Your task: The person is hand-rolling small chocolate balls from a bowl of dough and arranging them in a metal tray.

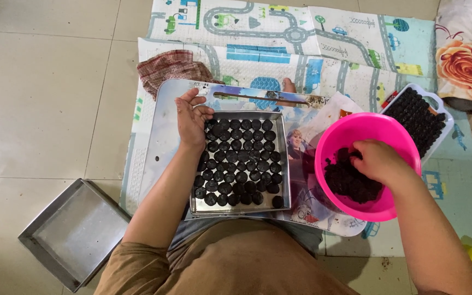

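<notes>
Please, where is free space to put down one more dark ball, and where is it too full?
The square metal tray is nearly full of dark balls; only small gaps show near its lower right corner. The empty metal tray on the floor tiles is bare. The pink bowl, holding the right hand, is crowded.

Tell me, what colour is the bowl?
Bright pink bowl, seen in the head view.

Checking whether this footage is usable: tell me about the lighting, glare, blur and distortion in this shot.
Head view: soft, even indoor light with faint shadows; mild sheen on the metal tray and the empty tray, no harsh glare; focus sharp on the left hand, the right hand in the pink bowl slightly soft; the dark pieces lose surface detail; wide-angle stretch towards the frame edges.
</notes>
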